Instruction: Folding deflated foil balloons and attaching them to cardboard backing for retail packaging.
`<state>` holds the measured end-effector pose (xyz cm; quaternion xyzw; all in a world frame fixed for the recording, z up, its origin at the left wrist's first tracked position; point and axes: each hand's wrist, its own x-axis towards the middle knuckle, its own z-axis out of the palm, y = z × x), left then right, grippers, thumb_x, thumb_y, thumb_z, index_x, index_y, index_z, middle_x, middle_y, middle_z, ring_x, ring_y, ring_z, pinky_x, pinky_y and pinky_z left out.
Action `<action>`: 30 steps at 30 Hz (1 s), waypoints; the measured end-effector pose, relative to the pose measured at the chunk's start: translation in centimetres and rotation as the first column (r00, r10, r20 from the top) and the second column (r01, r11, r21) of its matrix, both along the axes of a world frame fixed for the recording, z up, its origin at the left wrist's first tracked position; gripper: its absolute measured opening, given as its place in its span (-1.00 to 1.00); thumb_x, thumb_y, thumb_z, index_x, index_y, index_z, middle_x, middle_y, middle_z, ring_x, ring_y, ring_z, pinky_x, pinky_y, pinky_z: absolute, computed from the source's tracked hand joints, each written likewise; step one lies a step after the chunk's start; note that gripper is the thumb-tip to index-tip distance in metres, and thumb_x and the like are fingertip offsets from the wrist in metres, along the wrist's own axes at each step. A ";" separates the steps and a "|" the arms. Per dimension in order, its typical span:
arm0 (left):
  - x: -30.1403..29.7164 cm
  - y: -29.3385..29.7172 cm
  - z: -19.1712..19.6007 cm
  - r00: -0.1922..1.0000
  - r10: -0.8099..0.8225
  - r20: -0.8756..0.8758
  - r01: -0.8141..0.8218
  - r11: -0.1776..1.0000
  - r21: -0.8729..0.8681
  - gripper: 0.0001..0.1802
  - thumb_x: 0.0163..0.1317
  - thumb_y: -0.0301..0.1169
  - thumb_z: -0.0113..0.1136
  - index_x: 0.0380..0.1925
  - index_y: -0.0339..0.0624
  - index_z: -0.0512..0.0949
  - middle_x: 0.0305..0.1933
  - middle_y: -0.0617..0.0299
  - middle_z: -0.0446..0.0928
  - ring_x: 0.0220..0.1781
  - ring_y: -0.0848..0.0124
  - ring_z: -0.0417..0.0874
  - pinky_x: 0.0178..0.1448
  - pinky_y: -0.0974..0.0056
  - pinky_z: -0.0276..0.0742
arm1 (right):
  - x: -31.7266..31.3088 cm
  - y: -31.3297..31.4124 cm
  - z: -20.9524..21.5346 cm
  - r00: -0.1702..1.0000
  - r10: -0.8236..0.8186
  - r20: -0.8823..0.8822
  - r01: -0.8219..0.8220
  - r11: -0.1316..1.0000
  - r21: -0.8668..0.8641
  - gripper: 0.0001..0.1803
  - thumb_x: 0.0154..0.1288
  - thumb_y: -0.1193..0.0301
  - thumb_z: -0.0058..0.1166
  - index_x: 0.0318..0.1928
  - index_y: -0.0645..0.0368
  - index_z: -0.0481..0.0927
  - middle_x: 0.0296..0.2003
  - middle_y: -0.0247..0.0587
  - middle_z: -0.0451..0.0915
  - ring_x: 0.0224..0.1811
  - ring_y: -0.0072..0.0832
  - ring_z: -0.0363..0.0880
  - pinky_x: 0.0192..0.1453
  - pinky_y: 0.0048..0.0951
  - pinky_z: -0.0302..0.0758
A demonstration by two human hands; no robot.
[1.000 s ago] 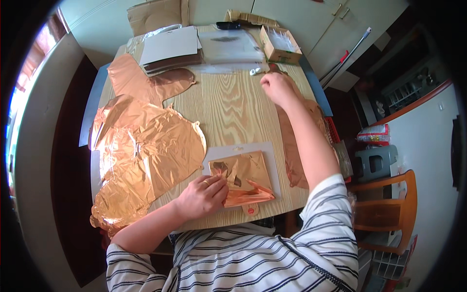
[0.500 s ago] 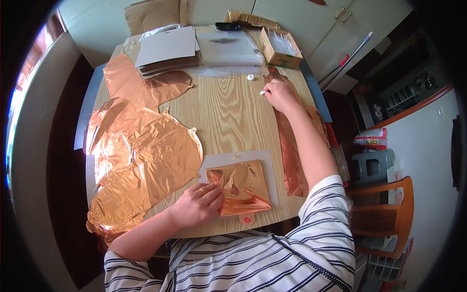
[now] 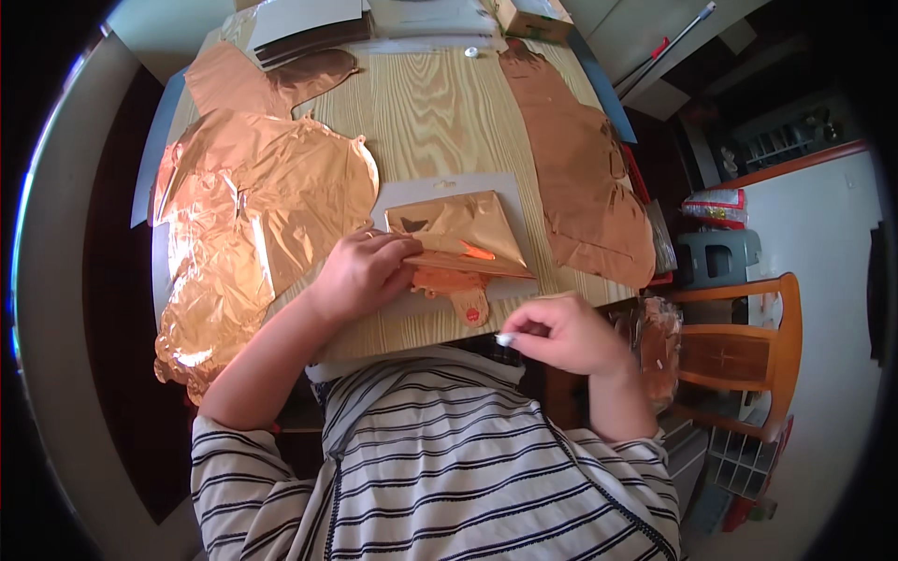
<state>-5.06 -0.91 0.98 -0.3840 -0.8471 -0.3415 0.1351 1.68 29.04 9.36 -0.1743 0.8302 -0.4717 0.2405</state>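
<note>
A folded copper foil balloon (image 3: 463, 224) lies on a grey card (image 3: 514, 210) near the table's front edge. My left hand (image 3: 365, 269) is closed at the balloon's left side, its fingertips on the foil. A foil tab with a red round mark (image 3: 472, 315) sticks out from the balloon toward me. My right hand (image 3: 571, 337) hovers just off the front edge of the table, thumb and fingertips pinched on a small white piece (image 3: 506, 339); its exact kind is too small to make out.
Large flat copper foil balloons spread over the left (image 3: 271, 187) and the right (image 3: 580, 168) of the wooden table (image 3: 430, 112). Behind them are stacked grey cards (image 3: 313, 23), a small white round thing (image 3: 471, 53) and a cardboard box (image 3: 533, 21). A wooden chair (image 3: 730, 355) stands at right.
My right hand has come back from the far right of the table to the front edge, the white piece still pinched. The folded balloon's near edge now lifts, showing the tab. The view has tilted down.
</note>
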 end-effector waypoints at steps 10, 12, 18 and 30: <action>0.1 0.3 -0.4 0.921 0.211 0.327 -0.236 0.971 0.038 -0.70 0.33 -0.30 0.32 -0.43 -0.35 0.58 -0.63 -0.05 0.51 -0.60 0.02 0.58 -0.45 0.12 0.53 | 1.4 -5.5 -6.9 0.738 -0.161 -0.655 0.340 0.927 0.155 -0.25 0.21 0.47 0.26 0.42 0.31 0.32 0.07 0.04 0.55 0.09 -0.02 0.57 0.18 -0.13 0.50; 0.1 0.3 -0.1 0.919 0.192 0.345 -0.231 0.970 0.075 -0.71 0.34 -0.30 0.32 -0.37 -0.36 0.62 -0.60 -0.05 0.55 -0.59 0.08 0.60 -0.43 0.14 0.54 | 1.7 -3.8 -5.8 0.721 -0.007 -0.693 0.242 0.939 0.243 -0.21 0.13 0.45 0.30 0.40 0.29 0.35 0.13 0.01 0.52 0.19 -0.05 0.49 0.30 -0.11 0.42; -0.3 -0.1 0.2 0.883 0.175 0.436 -0.249 0.961 0.120 -0.73 0.35 -0.32 0.31 -0.19 -0.36 0.69 -0.51 0.00 0.65 -0.54 0.28 0.68 -0.36 0.21 0.60 | 1.9 -1.3 -6.5 0.727 0.162 -0.667 0.065 0.951 0.302 -0.23 0.00 0.39 0.38 0.30 0.25 0.48 0.26 -0.03 0.45 0.33 -0.06 0.37 0.51 -0.05 0.25; -0.5 -1.3 1.9 0.872 0.133 0.472 -0.145 0.989 -0.011 -0.75 0.35 -0.35 0.28 -0.12 -0.32 0.72 -0.44 0.03 0.69 -0.57 0.41 0.63 -0.37 0.28 0.56 | 1.6 -1.9 -7.4 0.688 0.135 -0.713 0.032 0.976 0.215 -0.32 -0.09 0.40 0.46 0.14 0.19 0.60 0.10 -0.09 0.48 0.23 -0.09 0.42 0.42 -0.02 0.36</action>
